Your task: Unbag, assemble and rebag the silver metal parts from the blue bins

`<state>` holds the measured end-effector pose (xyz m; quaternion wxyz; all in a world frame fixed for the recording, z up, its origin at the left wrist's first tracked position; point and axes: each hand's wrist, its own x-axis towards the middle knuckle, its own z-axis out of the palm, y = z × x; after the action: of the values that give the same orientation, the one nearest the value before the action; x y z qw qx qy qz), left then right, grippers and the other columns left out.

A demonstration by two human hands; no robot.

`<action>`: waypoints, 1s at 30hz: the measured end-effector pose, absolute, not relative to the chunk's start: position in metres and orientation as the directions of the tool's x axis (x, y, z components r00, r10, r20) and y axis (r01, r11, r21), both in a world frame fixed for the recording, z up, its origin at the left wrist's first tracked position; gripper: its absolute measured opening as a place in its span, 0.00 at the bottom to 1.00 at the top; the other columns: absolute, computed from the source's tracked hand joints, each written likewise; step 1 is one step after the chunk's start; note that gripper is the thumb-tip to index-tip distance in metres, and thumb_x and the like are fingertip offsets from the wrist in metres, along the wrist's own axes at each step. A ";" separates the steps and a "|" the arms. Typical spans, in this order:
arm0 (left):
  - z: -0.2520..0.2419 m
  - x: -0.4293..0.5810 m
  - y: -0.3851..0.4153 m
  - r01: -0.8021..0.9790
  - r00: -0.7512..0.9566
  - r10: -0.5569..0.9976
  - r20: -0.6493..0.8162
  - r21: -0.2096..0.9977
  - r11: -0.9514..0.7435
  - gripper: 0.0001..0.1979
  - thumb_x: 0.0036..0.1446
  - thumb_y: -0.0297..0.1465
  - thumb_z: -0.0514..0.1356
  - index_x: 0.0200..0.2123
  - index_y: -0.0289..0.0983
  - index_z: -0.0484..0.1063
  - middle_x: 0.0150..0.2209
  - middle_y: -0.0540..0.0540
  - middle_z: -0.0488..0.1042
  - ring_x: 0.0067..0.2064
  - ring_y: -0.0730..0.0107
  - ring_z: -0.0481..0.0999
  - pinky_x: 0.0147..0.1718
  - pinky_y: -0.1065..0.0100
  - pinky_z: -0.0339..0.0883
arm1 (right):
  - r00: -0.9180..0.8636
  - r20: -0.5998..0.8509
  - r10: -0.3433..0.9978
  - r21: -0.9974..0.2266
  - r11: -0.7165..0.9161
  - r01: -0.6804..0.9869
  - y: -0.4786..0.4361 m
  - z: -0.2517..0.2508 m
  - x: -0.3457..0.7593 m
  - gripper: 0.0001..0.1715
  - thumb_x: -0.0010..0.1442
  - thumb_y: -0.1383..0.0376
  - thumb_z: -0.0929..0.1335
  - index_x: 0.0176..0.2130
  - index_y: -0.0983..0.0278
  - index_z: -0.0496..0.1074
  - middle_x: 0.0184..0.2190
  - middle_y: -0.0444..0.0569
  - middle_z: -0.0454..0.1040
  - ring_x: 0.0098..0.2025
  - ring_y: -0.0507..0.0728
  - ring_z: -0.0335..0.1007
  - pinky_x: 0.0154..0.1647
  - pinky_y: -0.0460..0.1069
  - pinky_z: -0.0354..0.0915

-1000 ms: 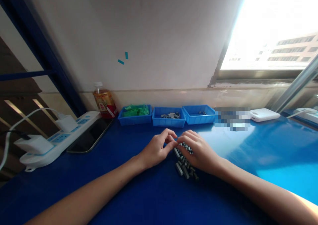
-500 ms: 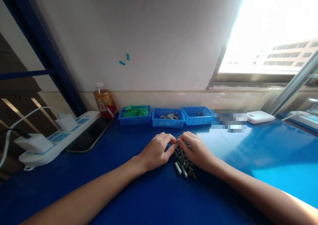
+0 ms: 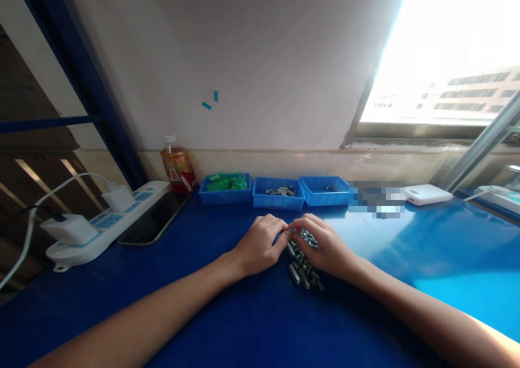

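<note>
My left hand is closed in a pinch beside a pile of small metal parts. My right hand arches over the pile's right side, thumb and fingers also pinched. The fingertips of both hands meet at the pile's upper left; what is between them is too small and covered to make out. The pile holds short bolt-like pieces and longer metal bars at its near end. Part of it is hidden under my right hand.
Behind the hands stand three blue bins: one with green plastic pieces, two with metal parts. To the left are a phone, a power strip and a drink bottle. A white box-like device lies right.
The view has shifted slightly, so the background sits a little further right. My right hand's fingers have lifted and curled, showing more of the pile beneath; both hands still meet at the fingertips.
</note>
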<state>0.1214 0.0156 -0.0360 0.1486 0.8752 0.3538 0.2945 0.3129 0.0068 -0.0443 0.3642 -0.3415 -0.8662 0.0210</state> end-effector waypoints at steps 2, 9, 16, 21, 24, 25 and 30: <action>-0.037 0.121 0.016 0.531 0.576 0.704 0.416 0.465 -0.708 0.14 0.66 0.35 0.47 0.37 0.38 0.71 0.38 0.46 0.76 0.43 0.64 0.72 0.45 0.63 0.61 | -0.512 0.641 0.572 -0.233 0.781 0.580 0.009 -0.041 0.314 0.07 0.64 0.66 0.61 0.41 0.61 0.68 0.31 0.49 0.72 0.34 0.55 0.68 0.35 0.50 0.65; -0.051 0.119 0.031 0.611 0.509 0.765 0.395 0.460 -0.644 0.20 0.57 0.22 0.50 0.49 0.42 0.72 0.55 0.46 0.71 0.56 0.62 0.67 0.54 0.57 0.58 | -0.213 0.792 0.572 -0.100 0.467 0.879 0.058 -0.023 0.370 0.13 0.65 0.60 0.61 0.42 0.64 0.70 0.35 0.53 0.73 0.39 0.60 0.70 0.42 0.55 0.65; -0.050 0.120 0.029 0.644 0.544 0.780 0.309 0.443 -0.624 0.08 0.56 0.27 0.55 0.36 0.40 0.75 0.44 0.47 0.76 0.48 0.60 0.72 0.52 0.54 0.58 | -0.250 0.631 0.735 -0.103 0.399 0.911 0.055 -0.034 0.379 0.20 0.63 0.57 0.63 0.51 0.64 0.67 0.43 0.56 0.70 0.44 0.64 0.69 0.44 0.58 0.67; -0.049 0.119 0.025 0.634 0.569 0.754 0.327 0.410 -0.656 0.06 0.56 0.30 0.57 0.37 0.40 0.73 0.44 0.48 0.75 0.48 0.61 0.71 0.52 0.53 0.54 | -0.513 0.492 0.704 -0.141 0.645 0.751 0.022 -0.039 0.333 0.15 0.64 0.60 0.63 0.47 0.63 0.70 0.40 0.53 0.71 0.43 0.60 0.67 0.43 0.55 0.66; -0.050 0.119 0.026 0.645 0.573 0.751 0.327 0.385 -0.660 0.06 0.57 0.31 0.56 0.37 0.40 0.72 0.43 0.48 0.75 0.48 0.61 0.70 0.51 0.54 0.55 | -0.585 0.439 0.682 -0.174 0.704 0.689 0.016 -0.042 0.320 0.12 0.64 0.62 0.63 0.44 0.63 0.71 0.37 0.51 0.71 0.40 0.58 0.66 0.41 0.53 0.66; -0.050 0.119 0.026 0.649 0.574 0.750 0.329 0.375 -0.661 0.06 0.58 0.31 0.56 0.36 0.40 0.72 0.43 0.48 0.75 0.47 0.62 0.71 0.50 0.55 0.55 | -0.594 0.435 0.677 -0.186 0.713 0.676 0.016 -0.043 0.319 0.11 0.64 0.63 0.63 0.43 0.63 0.72 0.37 0.51 0.70 0.40 0.57 0.66 0.41 0.53 0.65; -0.049 0.120 0.026 0.656 0.563 0.743 0.362 0.352 -0.668 0.07 0.60 0.29 0.54 0.35 0.39 0.72 0.38 0.49 0.76 0.44 0.64 0.72 0.49 0.57 0.57 | -0.576 0.469 0.669 -0.210 0.718 0.663 0.019 -0.049 0.320 0.08 0.63 0.63 0.63 0.39 0.63 0.71 0.37 0.51 0.69 0.39 0.57 0.65 0.41 0.52 0.65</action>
<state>0.1201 0.0261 -0.0492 0.0889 0.8797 0.3974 0.2456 0.3197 0.0186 -0.0488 0.2664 -0.3753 -0.8878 0.0058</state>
